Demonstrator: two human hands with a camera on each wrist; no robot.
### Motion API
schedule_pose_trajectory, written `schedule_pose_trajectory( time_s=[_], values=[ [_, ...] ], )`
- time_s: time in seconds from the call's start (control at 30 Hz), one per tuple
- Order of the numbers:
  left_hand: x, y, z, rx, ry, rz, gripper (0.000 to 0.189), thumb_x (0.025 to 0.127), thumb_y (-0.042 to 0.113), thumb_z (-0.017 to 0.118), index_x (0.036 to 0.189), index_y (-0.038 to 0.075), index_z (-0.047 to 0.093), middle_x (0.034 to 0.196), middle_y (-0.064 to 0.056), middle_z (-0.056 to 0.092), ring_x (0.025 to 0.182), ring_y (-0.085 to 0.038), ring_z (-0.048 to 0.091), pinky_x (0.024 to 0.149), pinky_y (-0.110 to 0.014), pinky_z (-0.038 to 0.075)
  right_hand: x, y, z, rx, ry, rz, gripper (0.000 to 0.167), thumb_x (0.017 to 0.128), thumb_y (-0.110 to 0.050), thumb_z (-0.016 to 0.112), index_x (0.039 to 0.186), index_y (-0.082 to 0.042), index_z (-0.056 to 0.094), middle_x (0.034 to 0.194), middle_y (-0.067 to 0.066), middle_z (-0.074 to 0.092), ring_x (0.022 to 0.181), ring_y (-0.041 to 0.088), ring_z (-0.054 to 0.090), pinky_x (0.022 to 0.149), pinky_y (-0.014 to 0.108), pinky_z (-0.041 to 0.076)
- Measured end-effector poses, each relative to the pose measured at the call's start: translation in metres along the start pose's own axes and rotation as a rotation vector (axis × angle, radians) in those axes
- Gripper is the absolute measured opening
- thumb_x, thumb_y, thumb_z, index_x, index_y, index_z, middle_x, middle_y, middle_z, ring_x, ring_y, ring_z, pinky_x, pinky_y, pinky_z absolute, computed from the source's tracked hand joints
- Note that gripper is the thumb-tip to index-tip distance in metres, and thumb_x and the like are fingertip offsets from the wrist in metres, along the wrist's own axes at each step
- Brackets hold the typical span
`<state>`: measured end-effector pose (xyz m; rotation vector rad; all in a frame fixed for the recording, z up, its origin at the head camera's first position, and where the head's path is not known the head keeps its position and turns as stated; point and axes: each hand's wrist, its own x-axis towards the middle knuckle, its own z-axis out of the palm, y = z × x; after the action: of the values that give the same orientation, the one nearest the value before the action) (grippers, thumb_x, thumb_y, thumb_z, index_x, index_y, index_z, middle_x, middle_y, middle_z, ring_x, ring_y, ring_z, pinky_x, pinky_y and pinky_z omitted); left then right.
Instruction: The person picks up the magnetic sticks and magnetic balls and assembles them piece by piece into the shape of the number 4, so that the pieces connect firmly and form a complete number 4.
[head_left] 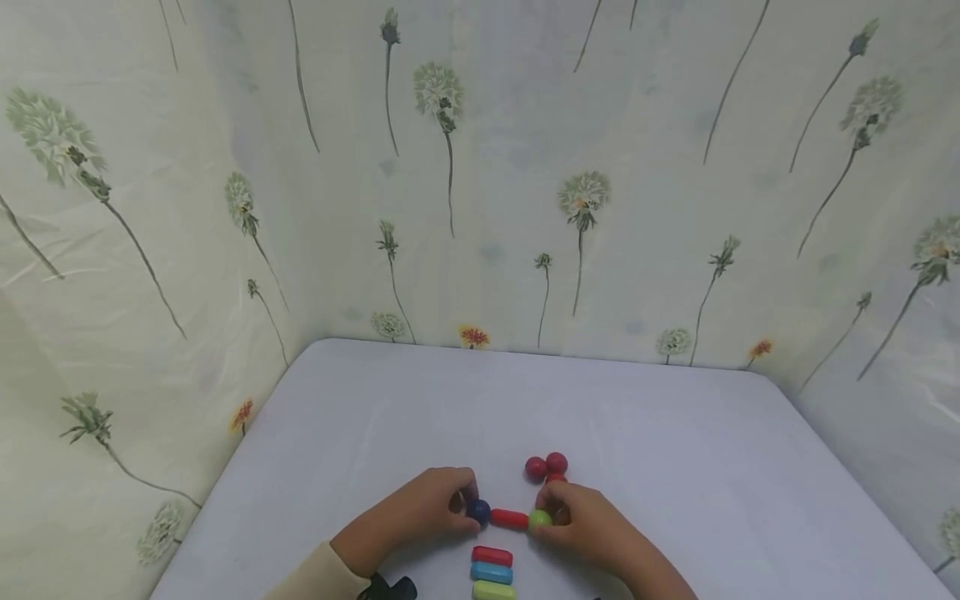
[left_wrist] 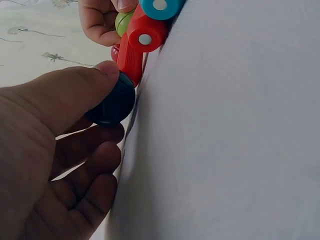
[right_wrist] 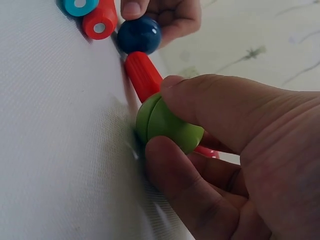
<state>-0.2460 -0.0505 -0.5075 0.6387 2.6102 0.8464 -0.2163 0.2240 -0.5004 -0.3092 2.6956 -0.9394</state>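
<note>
A red rod (head_left: 510, 519) lies between a dark blue ball (head_left: 479, 512) and a green ball (head_left: 539, 521), in line with both. My left hand (head_left: 426, 506) pinches the blue ball between thumb and fingers, at the rod's left end. At the other end, my right hand (head_left: 583, 527) grips the green ball (right_wrist: 167, 125), thumb on top and a finger beneath in the right wrist view. The blue ball (right_wrist: 140, 35) meets the rod's far end there. In the left wrist view the thumb presses over the blue ball (left_wrist: 114, 102) beside the red rod (left_wrist: 131, 60).
Just behind my right hand sit several red balls (head_left: 536, 468). Nearer me, a red rod (head_left: 492, 556), a blue rod (head_left: 492, 572) and a yellow-green rod (head_left: 494, 590) lie side by side. A black object (head_left: 393, 588) is by my left sleeve. Flower-patterned cloth (head_left: 495, 167) hangs behind the white table (head_left: 675, 442).
</note>
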Motion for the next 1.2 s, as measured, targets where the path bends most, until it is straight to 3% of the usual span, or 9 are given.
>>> schedule_pose_trajectory(
  time_s=[0.4,0.73,1.1,1.2],
  values=[
    [-0.0022,-0.0011,-0.0003,-0.061,0.024,0.037,0.031,0.085,0.035,0.088,0.105,0.027,0.066,0.087,0.013,0.062,0.082,-0.008,0.058,0.076,-0.024,0.053,0.0023,0.0013,0.0024,-0.017,-0.003,-0.017,0.03,0.084,-0.041,0.087,0.108,-0.026,0.075,0.091,-0.009,0.066,0.084,0.015,0.06,0.082,0.038,0.06],
    [-0.0003,-0.0013,-0.0002,0.0,0.022,0.03,0.029,0.086,0.034,0.088,0.104,0.025,0.067,0.083,0.011,0.061,0.08,-0.008,0.057,0.074,-0.024,0.051,0.0018,0.0015,0.0012,-0.012,0.003,-0.029,0.029,0.085,-0.038,0.086,0.108,-0.025,0.073,0.094,-0.009,0.067,0.086,0.015,0.061,0.083,0.041,0.06],
    [0.0015,-0.0031,0.002,-0.011,0.025,0.018,0.029,0.085,0.033,0.088,0.102,0.024,0.067,0.082,0.01,0.061,0.08,-0.009,0.057,0.073,-0.024,0.051,0.0005,-0.0003,0.0005,0.0,0.006,-0.017,0.03,0.085,-0.036,0.087,0.109,-0.025,0.074,0.098,-0.008,0.069,0.088,0.015,0.063,0.086,0.044,0.061],
    [0.0019,-0.0045,0.0019,-0.022,0.021,0.026,0.032,0.085,0.033,0.088,0.11,0.025,0.068,0.088,0.013,0.063,0.081,-0.008,0.058,0.076,-0.024,0.053,0.0008,-0.0005,0.0004,-0.003,0.011,-0.018,0.03,0.085,-0.036,0.087,0.109,-0.025,0.074,0.098,-0.008,0.069,0.088,0.015,0.063,0.087,0.044,0.061]
  ],
)
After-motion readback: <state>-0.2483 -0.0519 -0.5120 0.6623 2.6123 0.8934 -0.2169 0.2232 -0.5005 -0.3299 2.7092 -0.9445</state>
